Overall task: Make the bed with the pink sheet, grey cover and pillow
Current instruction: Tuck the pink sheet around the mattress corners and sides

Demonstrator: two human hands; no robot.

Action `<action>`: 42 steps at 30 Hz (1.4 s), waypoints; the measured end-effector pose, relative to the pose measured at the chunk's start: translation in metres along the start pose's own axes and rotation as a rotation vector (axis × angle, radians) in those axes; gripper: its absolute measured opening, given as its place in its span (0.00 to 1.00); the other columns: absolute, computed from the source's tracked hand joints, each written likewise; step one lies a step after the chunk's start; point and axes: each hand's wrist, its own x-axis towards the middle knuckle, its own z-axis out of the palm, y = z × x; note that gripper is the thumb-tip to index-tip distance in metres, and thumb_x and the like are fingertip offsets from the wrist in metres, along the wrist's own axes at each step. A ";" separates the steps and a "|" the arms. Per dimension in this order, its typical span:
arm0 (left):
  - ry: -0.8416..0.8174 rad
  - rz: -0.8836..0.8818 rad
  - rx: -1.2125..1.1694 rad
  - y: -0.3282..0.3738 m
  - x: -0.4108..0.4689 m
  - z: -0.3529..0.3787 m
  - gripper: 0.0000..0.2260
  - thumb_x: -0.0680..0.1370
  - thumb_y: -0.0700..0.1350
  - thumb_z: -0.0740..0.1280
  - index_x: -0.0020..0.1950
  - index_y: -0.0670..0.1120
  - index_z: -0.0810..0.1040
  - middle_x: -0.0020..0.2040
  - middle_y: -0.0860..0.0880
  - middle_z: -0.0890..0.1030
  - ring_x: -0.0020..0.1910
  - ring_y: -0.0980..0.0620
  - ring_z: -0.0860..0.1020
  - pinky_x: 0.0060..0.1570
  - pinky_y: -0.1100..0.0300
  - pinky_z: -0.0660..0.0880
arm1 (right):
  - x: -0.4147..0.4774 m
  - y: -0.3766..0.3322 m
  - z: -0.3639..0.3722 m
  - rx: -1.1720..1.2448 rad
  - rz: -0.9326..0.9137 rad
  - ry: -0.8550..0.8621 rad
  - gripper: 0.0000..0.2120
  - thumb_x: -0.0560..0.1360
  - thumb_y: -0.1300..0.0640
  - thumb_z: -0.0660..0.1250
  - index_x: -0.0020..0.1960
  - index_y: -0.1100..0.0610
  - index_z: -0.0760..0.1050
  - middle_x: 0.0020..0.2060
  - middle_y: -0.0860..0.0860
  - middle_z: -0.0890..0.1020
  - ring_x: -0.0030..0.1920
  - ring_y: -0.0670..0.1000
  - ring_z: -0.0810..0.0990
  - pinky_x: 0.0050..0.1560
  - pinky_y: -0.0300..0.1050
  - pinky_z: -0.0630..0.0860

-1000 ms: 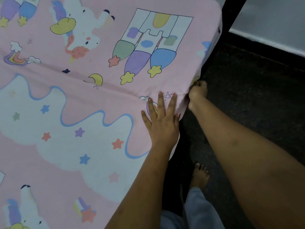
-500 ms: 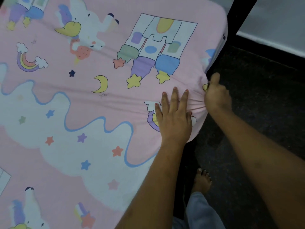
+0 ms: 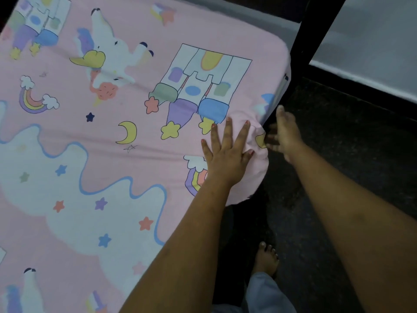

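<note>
The pink sheet (image 3: 140, 168), printed with unicorns, rainbows and stars, lies spread over the mattress and wraps round its right edge. My left hand (image 3: 228, 152) presses flat on the sheet near that edge, fingers straight and spread. My right hand (image 3: 284, 134) is beside the mattress edge, blurred, with its thumb raised and its fingers reaching to the bunched sheet at the side. No pillow or grey cover is recognisable in the head view.
A black bed frame post (image 3: 313, 32) rises at the bed's far right corner. Dark floor (image 3: 338, 177) runs along the right side, where my bare foot (image 3: 266, 258) stands close to the bed. A pale grey wall (image 3: 372, 41) is at top right.
My right hand has loosened its grip on the sheet edge, its thumb and fingers now spread. My left hand has slid forward along the sheet, and more of the bed's far end shows.
</note>
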 end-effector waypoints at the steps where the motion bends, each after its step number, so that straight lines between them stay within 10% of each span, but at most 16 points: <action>1: -0.007 -0.011 -0.027 0.003 0.002 -0.002 0.26 0.81 0.59 0.49 0.76 0.61 0.42 0.77 0.52 0.36 0.75 0.42 0.34 0.69 0.37 0.37 | 0.001 -0.005 0.003 0.032 0.012 -0.063 0.24 0.79 0.38 0.53 0.68 0.52 0.65 0.57 0.52 0.76 0.52 0.53 0.78 0.46 0.51 0.79; 5: 0.063 -0.080 -0.166 0.010 0.010 -0.009 0.21 0.82 0.58 0.48 0.75 0.63 0.53 0.78 0.56 0.46 0.75 0.44 0.47 0.70 0.41 0.46 | 0.004 -0.004 0.030 0.043 -0.136 0.119 0.14 0.79 0.47 0.56 0.55 0.54 0.75 0.58 0.59 0.76 0.55 0.58 0.78 0.58 0.58 0.76; 15: 0.305 -0.089 -0.295 0.016 0.054 -0.046 0.18 0.79 0.49 0.64 0.66 0.45 0.67 0.58 0.42 0.72 0.55 0.41 0.71 0.50 0.51 0.70 | 0.026 -0.048 0.007 0.191 -0.154 0.694 0.10 0.82 0.60 0.53 0.50 0.63 0.71 0.44 0.61 0.78 0.42 0.58 0.79 0.47 0.53 0.78; 18: 0.291 -0.075 -0.283 0.017 0.064 -0.047 0.19 0.78 0.50 0.65 0.66 0.46 0.66 0.57 0.43 0.72 0.53 0.42 0.72 0.46 0.53 0.70 | 0.032 -0.065 -0.013 0.157 -0.187 0.539 0.09 0.82 0.56 0.54 0.44 0.56 0.68 0.33 0.51 0.73 0.30 0.47 0.73 0.36 0.45 0.74; 24: 0.173 -0.035 -0.183 0.005 0.078 -0.058 0.18 0.79 0.55 0.62 0.63 0.46 0.66 0.52 0.43 0.73 0.47 0.42 0.75 0.38 0.54 0.68 | 0.000 -0.036 0.017 0.172 -0.071 0.128 0.06 0.80 0.48 0.59 0.52 0.50 0.69 0.46 0.50 0.78 0.48 0.50 0.77 0.49 0.48 0.75; 31: 0.050 0.284 0.187 0.003 0.089 -0.063 0.11 0.80 0.41 0.55 0.61 0.48 0.70 0.54 0.45 0.76 0.46 0.42 0.78 0.35 0.56 0.64 | -0.006 -0.023 0.058 -0.059 -0.213 0.475 0.16 0.82 0.55 0.55 0.57 0.66 0.73 0.59 0.62 0.72 0.54 0.58 0.75 0.55 0.45 0.71; 42: 0.228 0.302 0.017 0.035 0.095 -0.077 0.07 0.73 0.35 0.65 0.51 0.40 0.74 0.36 0.43 0.74 0.30 0.42 0.71 0.26 0.57 0.59 | 0.008 -0.052 0.033 -0.075 -0.387 0.633 0.12 0.82 0.58 0.54 0.51 0.65 0.73 0.42 0.51 0.75 0.43 0.48 0.74 0.44 0.38 0.69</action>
